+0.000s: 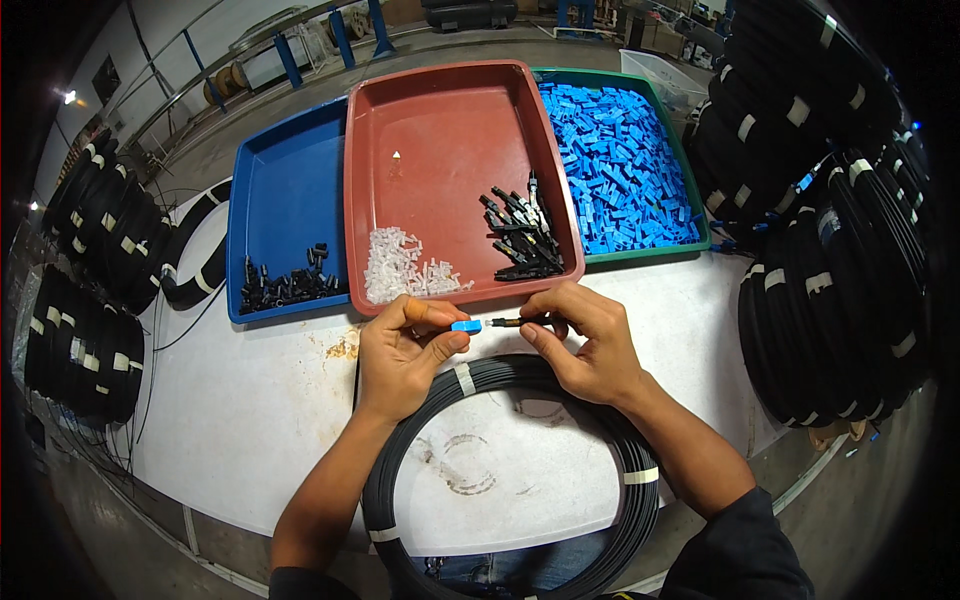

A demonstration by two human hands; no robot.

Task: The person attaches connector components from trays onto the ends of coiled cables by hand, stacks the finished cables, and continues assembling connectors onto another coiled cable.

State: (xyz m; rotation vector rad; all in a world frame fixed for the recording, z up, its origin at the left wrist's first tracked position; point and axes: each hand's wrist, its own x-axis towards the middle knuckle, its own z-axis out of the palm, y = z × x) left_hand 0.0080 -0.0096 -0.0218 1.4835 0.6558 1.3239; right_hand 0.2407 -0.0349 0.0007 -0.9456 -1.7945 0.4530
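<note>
My left hand (405,350) pinches a small blue connector housing (466,327) between thumb and fingers. Facing it, my right hand (585,340) grips a thin black cable connector (508,322) with a pale tip pointing left. A narrow gap seems to part the tip from the housing. Below both hands lies a coil of black cable (640,440) bound with white tape bands, overhanging the table's near edge. Just beyond my hands, a red tray (440,120) holds clear plastic caps (395,265) at its near left and black connector pieces (522,235) at its near right.
Left of the red tray, a blue tray (290,170) holds small black parts (290,285). A green tray (690,200) on the right is full of blue housings (625,165). Stacks of black cable coils flank the white table (260,400) at left (80,350) and right (830,310).
</note>
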